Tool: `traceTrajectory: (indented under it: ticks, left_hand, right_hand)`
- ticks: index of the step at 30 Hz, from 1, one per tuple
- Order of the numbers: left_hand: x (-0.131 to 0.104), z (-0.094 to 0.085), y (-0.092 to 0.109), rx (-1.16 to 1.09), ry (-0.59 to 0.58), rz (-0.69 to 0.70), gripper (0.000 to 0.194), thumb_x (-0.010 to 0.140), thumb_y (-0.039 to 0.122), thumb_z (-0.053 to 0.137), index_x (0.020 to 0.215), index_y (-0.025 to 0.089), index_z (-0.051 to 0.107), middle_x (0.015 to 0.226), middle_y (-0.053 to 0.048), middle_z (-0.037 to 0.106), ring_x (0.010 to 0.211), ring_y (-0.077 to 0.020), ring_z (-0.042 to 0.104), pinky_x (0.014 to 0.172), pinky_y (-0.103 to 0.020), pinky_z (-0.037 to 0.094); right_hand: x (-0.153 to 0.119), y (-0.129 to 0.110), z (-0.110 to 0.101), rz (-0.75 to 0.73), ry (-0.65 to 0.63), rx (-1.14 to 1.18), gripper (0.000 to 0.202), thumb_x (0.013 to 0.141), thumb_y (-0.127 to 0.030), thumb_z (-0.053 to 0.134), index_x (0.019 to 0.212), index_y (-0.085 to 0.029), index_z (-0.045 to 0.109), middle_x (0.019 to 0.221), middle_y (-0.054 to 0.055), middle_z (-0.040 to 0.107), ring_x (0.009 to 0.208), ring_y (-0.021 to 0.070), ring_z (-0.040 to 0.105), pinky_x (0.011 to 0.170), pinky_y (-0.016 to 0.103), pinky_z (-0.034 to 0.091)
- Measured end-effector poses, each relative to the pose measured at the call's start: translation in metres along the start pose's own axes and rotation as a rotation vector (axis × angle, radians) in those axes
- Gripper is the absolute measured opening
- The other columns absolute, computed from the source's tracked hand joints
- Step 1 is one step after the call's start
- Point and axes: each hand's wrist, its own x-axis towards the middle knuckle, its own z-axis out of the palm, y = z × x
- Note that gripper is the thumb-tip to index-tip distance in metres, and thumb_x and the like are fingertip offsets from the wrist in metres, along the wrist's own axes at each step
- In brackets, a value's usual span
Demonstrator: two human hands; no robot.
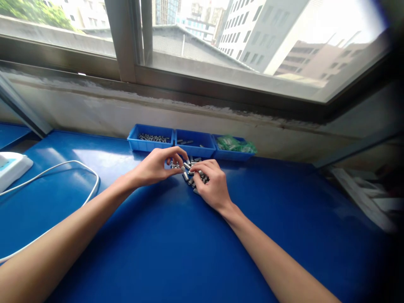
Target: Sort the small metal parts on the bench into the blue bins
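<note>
A pile of short metal cylinders [186, 176], several of them dark-ended, lies on the blue table between my hands. My left hand [158, 165] reaches in from the left, its thumb and forefinger curved with a small gap between their tips. A pale spot shows at the thumb tip; whether it is a nail or a small part is unclear. Beneath those fingers sit a few loose silver screws [174, 166]. My right hand [212, 182] covers much of the pile, fingers pinched at its left side. A small metal cylinder appears at its fingertips, partly hidden.
Behind the hands stand three blue bins: the left bin [143, 145] contains screws, the middle bin [200, 152] a few metal pieces, the right bin [233, 155] green plastic bags [232, 144]. A white cable [94, 185] and a white device [12, 170] are at left.
</note>
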Motion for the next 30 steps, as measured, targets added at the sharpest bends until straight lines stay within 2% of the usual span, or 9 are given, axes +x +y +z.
traceTrajectory:
  ticks: [3,6,12,19,23,25,27,29,30]
  left_hand:
    - [0.001,-0.003,0.002,-0.216,0.073,-0.063,0.032,0.081,0.029,0.076,0.109,0.019,0.064,0.088,-0.002,0.071,0.083,-0.016,0.068,0.085,-0.03,0.053]
    - [0.003,-0.008,0.002,-0.322,0.173,-0.158,0.036,0.077,0.035,0.08,0.105,0.018,0.065,0.088,-0.003,0.071,0.081,-0.017,0.07,0.081,-0.03,0.057]
    - [0.007,-0.027,-0.008,-0.315,0.437,-0.276,0.042,0.066,0.043,0.087,0.092,0.015,0.071,0.092,-0.007,0.075,0.085,-0.0222,0.073,0.082,-0.033,0.059]
    - [0.003,-0.043,-0.016,-0.219,0.679,-0.343,0.034,0.068,0.042,0.085,0.089,0.018,0.076,0.093,-0.008,0.077,0.092,-0.0245,0.074,0.09,-0.037,0.06]
    - [0.003,-0.041,-0.014,-0.216,0.669,-0.348,0.033,0.07,0.043,0.084,0.092,0.019,0.077,0.095,-0.008,0.078,0.092,-0.0247,0.074,0.089,-0.036,0.06]
    - [0.003,-0.037,-0.012,-0.199,0.606,-0.337,0.032,0.073,0.044,0.081,0.093,0.018,0.077,0.092,-0.008,0.078,0.088,-0.0241,0.075,0.085,-0.035,0.06]
    - [0.004,-0.031,-0.009,-0.159,0.499,-0.306,0.031,0.079,0.046,0.075,0.092,0.018,0.076,0.09,-0.008,0.077,0.084,-0.023,0.075,0.081,-0.033,0.06]
    - [0.003,-0.024,-0.007,-0.092,0.373,-0.249,0.031,0.084,0.046,0.069,0.094,0.017,0.076,0.093,-0.008,0.078,0.085,-0.0217,0.074,0.081,-0.031,0.059]
    - [0.003,-0.021,-0.006,-0.053,0.306,-0.214,0.03,0.086,0.045,0.067,0.096,0.017,0.076,0.095,-0.007,0.078,0.086,-0.021,0.074,0.081,-0.03,0.058]
  right_hand:
    - [0.0,-0.001,-0.001,-0.013,0.046,0.004,0.021,0.085,-0.007,0.059,0.082,-0.023,0.071,0.089,0.004,0.075,0.094,0.0243,0.063,0.086,0.041,0.054]
    - [-0.001,-0.002,-0.001,-0.025,0.077,-0.002,0.021,0.086,-0.006,0.058,0.083,-0.023,0.071,0.088,0.004,0.075,0.091,0.0241,0.063,0.084,0.041,0.054]
    - [-0.001,-0.003,-0.003,-0.023,0.083,0.005,0.021,0.087,-0.007,0.057,0.082,-0.023,0.07,0.085,0.004,0.074,0.089,0.024,0.063,0.082,0.041,0.054]
    - [-0.002,-0.003,-0.003,-0.009,0.068,0.022,0.021,0.087,-0.008,0.058,0.082,-0.023,0.072,0.087,0.004,0.074,0.09,0.0238,0.062,0.082,0.041,0.054]
    - [0.0,0.001,-0.001,0.004,0.088,0.022,0.021,0.087,-0.009,0.057,0.081,-0.023,0.072,0.087,0.005,0.075,0.089,0.0241,0.062,0.083,0.041,0.054]
    - [0.004,-0.004,-0.004,0.01,0.1,0.028,0.02,0.087,-0.011,0.057,0.082,-0.023,0.072,0.086,0.005,0.075,0.089,0.0243,0.063,0.083,0.042,0.054]
    - [0.004,-0.019,-0.014,0.033,0.082,0.067,0.018,0.088,-0.015,0.058,0.084,-0.024,0.073,0.089,0.005,0.075,0.091,0.025,0.063,0.086,0.044,0.054]
    - [-0.003,-0.049,-0.029,0.111,-0.026,0.201,0.015,0.088,-0.022,0.062,0.094,-0.027,0.075,0.1,0.006,0.075,0.099,0.0256,0.066,0.093,0.045,0.054]
    - [-0.012,-0.067,-0.037,0.164,-0.193,0.342,0.017,0.088,-0.028,0.064,0.101,-0.03,0.075,0.105,0.004,0.074,0.1,0.0251,0.067,0.091,0.044,0.056]
